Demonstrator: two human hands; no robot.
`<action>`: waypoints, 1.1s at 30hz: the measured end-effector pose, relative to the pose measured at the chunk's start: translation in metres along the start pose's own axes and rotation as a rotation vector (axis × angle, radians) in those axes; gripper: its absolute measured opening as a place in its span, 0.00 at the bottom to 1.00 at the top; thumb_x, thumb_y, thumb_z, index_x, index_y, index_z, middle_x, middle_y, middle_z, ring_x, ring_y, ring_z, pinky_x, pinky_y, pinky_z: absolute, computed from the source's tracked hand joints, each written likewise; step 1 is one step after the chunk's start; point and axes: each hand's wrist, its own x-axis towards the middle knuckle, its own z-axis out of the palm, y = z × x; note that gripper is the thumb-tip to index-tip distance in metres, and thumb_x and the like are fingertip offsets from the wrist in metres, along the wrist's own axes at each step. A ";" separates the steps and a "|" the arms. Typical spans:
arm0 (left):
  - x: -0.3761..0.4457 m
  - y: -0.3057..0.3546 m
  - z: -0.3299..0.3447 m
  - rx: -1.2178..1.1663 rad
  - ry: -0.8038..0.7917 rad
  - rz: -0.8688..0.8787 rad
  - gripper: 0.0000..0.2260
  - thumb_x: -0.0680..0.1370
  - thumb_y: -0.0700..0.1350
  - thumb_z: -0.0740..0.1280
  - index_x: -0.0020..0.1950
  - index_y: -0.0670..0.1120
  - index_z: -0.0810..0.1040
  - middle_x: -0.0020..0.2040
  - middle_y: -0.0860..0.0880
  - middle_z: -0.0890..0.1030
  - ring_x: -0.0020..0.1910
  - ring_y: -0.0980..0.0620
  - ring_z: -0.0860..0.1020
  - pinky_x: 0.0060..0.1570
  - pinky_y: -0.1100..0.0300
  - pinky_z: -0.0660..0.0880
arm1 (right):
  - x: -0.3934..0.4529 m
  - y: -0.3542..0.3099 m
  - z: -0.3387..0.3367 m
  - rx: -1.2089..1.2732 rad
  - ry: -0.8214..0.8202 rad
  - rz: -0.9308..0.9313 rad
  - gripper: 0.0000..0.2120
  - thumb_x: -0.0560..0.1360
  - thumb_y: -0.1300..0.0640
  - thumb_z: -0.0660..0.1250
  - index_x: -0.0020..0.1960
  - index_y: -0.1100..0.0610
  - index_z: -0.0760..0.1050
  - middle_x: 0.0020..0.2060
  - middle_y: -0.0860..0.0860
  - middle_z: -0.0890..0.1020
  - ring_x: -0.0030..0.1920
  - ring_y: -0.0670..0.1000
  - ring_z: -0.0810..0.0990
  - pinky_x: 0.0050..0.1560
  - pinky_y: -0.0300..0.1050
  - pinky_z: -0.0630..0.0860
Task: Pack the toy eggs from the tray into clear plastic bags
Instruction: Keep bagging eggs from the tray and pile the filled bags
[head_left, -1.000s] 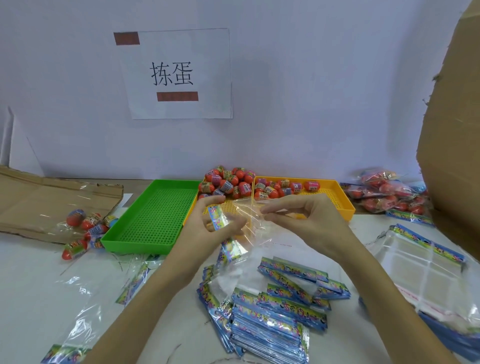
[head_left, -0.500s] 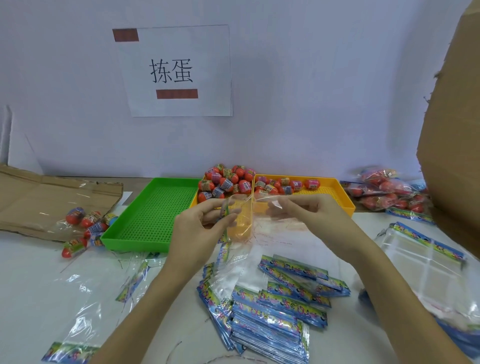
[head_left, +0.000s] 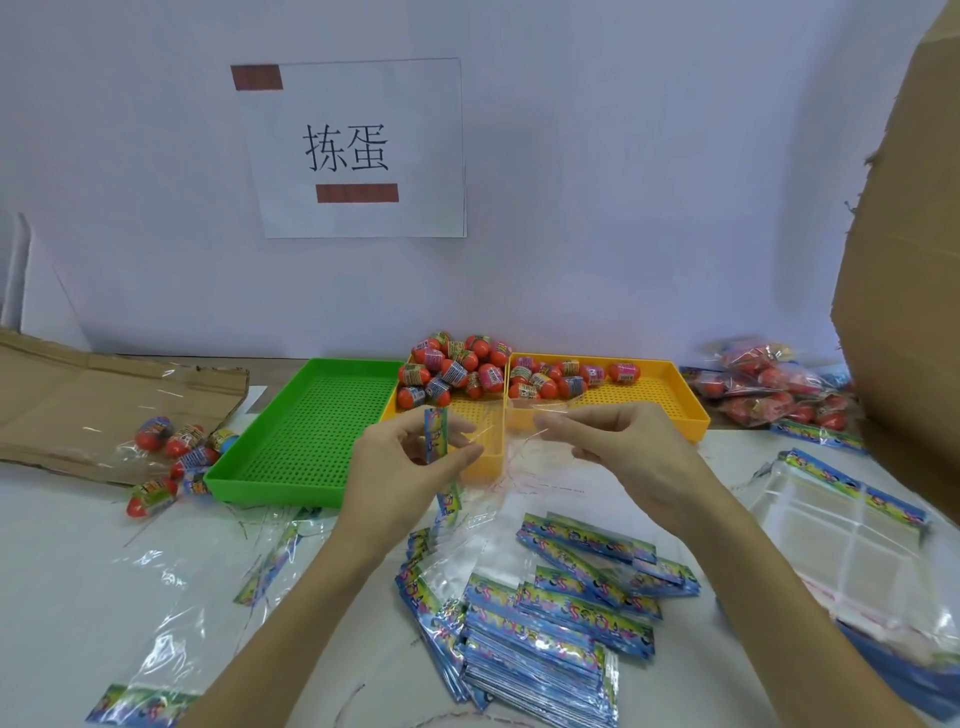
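Both hands, left hand (head_left: 410, 457) and right hand (head_left: 618, 452), pinch a thin crinkly clear plastic bag (head_left: 498, 441) stretched between them, just before the glossy red oval toy eggs (head_left: 457, 369) heaped in the perforated yellow plastic tray (head_left: 670, 395).

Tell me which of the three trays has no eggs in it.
The green tray, leftmost of the three, is bare; both yellow trays beside it hold red toy eggs.
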 end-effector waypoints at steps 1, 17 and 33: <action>0.000 0.000 0.000 0.009 0.001 -0.002 0.06 0.72 0.42 0.82 0.45 0.49 0.87 0.40 0.49 0.86 0.40 0.37 0.83 0.43 0.47 0.81 | 0.000 0.000 0.001 -0.016 0.017 -0.007 0.08 0.70 0.42 0.78 0.46 0.43 0.89 0.46 0.43 0.89 0.49 0.39 0.84 0.52 0.41 0.79; -0.001 0.002 0.000 0.025 -0.051 0.061 0.07 0.73 0.44 0.80 0.42 0.46 0.84 0.37 0.53 0.84 0.33 0.60 0.78 0.38 0.69 0.74 | 0.003 0.008 0.004 0.543 -0.218 0.137 0.14 0.74 0.56 0.76 0.56 0.63 0.86 0.57 0.62 0.85 0.61 0.59 0.84 0.58 0.46 0.82; 0.003 0.003 -0.012 -0.056 -0.254 -0.063 0.07 0.73 0.47 0.79 0.48 0.48 0.87 0.38 0.41 0.85 0.31 0.41 0.85 0.31 0.55 0.82 | 0.001 0.008 0.005 0.278 -0.435 0.067 0.17 0.83 0.53 0.67 0.63 0.66 0.81 0.61 0.60 0.84 0.64 0.59 0.83 0.65 0.50 0.78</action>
